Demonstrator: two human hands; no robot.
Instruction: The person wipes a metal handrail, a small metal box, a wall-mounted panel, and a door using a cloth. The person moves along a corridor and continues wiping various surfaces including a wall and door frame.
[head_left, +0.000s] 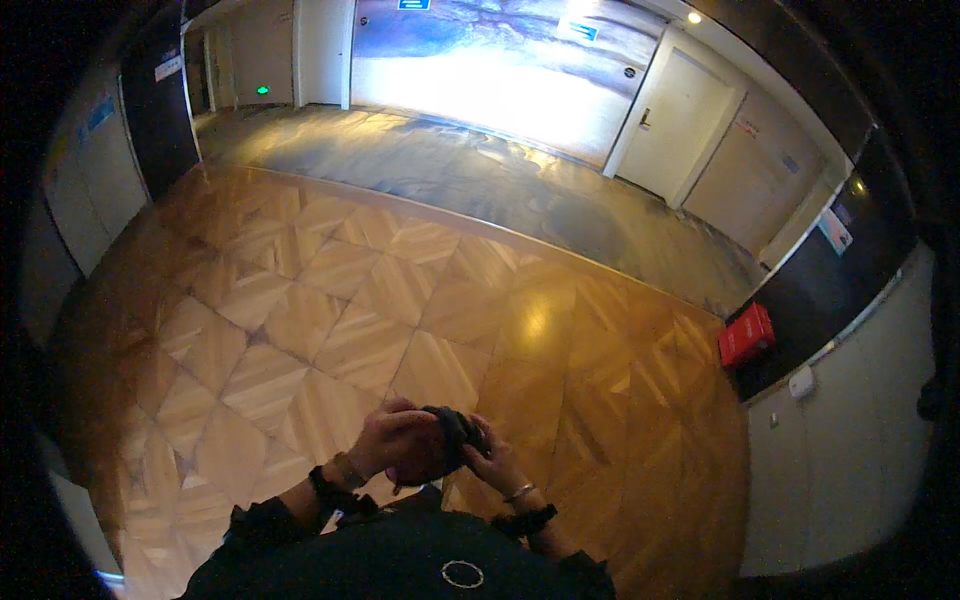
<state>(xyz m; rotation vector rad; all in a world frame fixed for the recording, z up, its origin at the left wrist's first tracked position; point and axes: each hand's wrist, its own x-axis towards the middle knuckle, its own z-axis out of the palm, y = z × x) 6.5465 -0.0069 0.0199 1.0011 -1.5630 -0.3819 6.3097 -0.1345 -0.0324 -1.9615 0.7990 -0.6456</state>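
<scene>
Close in front of my body, both hands hold a small rounded item (422, 455). Its left part is dark red, and a black, crumpled-looking part (452, 430) covers its right side. What it is exactly cannot be told in the dim light. My left hand (390, 435) grips the dark red part from the left and above, with the fingers bent over its top. My right hand (491, 457) has its thumb and fingers on the black part. Dark bands circle both forearms near the wrists, and a thin bracelet (520, 493) sits on the right one.
Patterned wooden flooring (360, 322) spreads around me, meeting a glossy grey floor (450, 176) ahead. Beyond stand a brightly lit mural wall (495, 82) and a white door (679, 120). A red box (747, 335) sits low by the right wall (825, 465).
</scene>
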